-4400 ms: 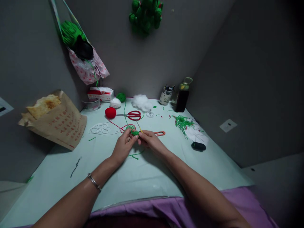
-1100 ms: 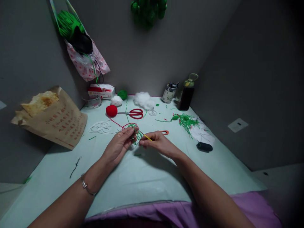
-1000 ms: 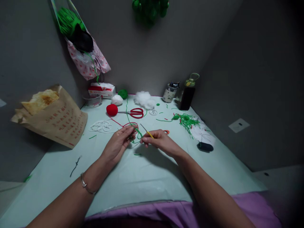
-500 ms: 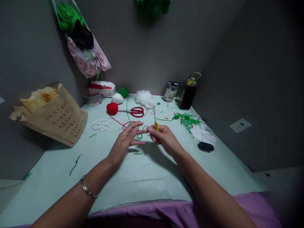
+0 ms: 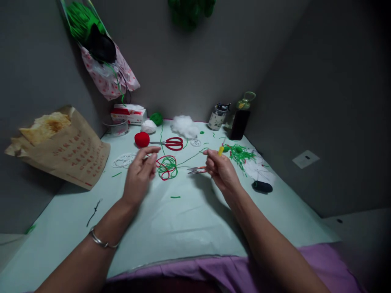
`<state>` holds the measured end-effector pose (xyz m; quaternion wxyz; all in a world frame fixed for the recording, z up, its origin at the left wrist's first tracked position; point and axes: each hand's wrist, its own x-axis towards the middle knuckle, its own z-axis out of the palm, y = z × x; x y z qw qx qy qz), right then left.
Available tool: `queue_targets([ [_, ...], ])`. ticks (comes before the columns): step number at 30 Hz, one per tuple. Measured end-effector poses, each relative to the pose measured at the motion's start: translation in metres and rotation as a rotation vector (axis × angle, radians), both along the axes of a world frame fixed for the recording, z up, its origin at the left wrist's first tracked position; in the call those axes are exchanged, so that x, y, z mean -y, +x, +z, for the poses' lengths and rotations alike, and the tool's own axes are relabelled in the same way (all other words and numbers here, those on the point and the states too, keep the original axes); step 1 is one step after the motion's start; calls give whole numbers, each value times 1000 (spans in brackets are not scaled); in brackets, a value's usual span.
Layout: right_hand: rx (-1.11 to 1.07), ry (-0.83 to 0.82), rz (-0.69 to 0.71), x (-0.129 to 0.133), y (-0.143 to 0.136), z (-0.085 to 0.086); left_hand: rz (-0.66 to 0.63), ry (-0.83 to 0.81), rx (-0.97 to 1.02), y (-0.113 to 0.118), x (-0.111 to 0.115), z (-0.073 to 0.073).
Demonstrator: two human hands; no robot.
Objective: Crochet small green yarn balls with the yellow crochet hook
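Note:
My right hand is closed around a yellow-handled crochet hook, its thin shaft pointing up and away. A green yarn strand runs from near its fingertips to a loose tangle of green and red yarn on the table. My left hand hovers left of that tangle, fingers half bent and apart, with nothing visible in it. Small thread snips lie just left of my right hand, partly hidden by it. Beyond the tangle rest red-handled scissors and a red yarn ball.
A paper bag with flatbread leans at the left. At the back are white stuffing, a tissue box, a printed jar and a dark phone. Green yarn tassels and a black roll lie right.
My hands have drawn apart: the left moved left, its fingers bending, and the right moved right with the crochet hook. The yarn tangle and snips between them are now uncovered.

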<state>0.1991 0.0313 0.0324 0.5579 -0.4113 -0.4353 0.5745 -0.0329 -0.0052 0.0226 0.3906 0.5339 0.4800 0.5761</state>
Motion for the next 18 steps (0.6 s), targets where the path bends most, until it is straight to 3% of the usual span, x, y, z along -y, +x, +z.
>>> queue_targets([
  [3,73,-2,136,19,-20,-1,-344,-110,280,21,13,0],
  [4,161,34,264,26,-27,0,-408,-114,347,25,15,2],
  [7,291,71,644,41,-40,2,-427,-130,575,26,15,9],
  [9,298,58,727,43,-40,2,-387,-100,643,19,11,12],
  [11,293,42,655,39,-36,0,-318,-15,493,13,8,12],
  [15,239,-5,451,29,-29,-4,-165,257,-198,13,7,1],
  [16,233,-7,428,28,-28,-5,-158,279,-290,15,8,-2],
  [18,250,18,429,29,-29,-5,-206,205,-261,20,9,-5],
])
